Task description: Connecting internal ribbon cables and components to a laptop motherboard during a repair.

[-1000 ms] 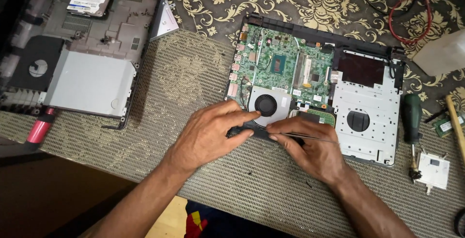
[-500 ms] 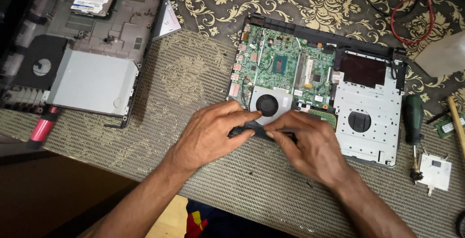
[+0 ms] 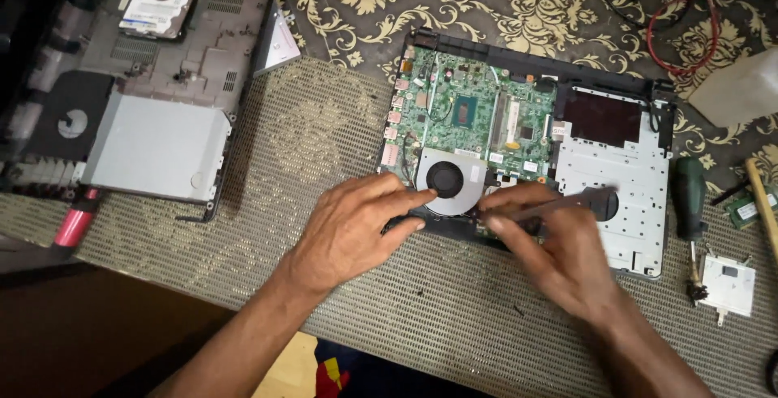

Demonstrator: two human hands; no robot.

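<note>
Woven mesh matting over a dark, gold-patterned cloth covers the counter (image 3: 324,147). On it, right of centre, lies an opened laptop base (image 3: 527,147) with its cover off, exposing a green circuit board (image 3: 478,118), a round cooling fan (image 3: 447,181) at the near left corner and a silver metal plate (image 3: 616,179) on the right.

The left hand (image 3: 352,228) rests palm down at the near edge of the base, fingertips touching the fan housing; its grip is loose and closed on nothing. The right hand (image 3: 559,248) is closed around a dark-handled tool (image 3: 567,202), which lies nearly level, handle end to the right over the silver plate, tip pointing left toward the spot just right of the fan. The tip itself is hidden by the fingers.

Just right of the base lie a green-handled screwdriver (image 3: 691,199) and a small white part (image 3: 728,284). Red cable (image 3: 697,33) loops at the far right. Well apart at far left sits the removed grey bottom cover (image 3: 162,66), carrying a hard drive (image 3: 160,2) and a flat silver optical drive (image 3: 154,148). A red-capped pen-like item (image 3: 71,226) lies beside it.
</note>
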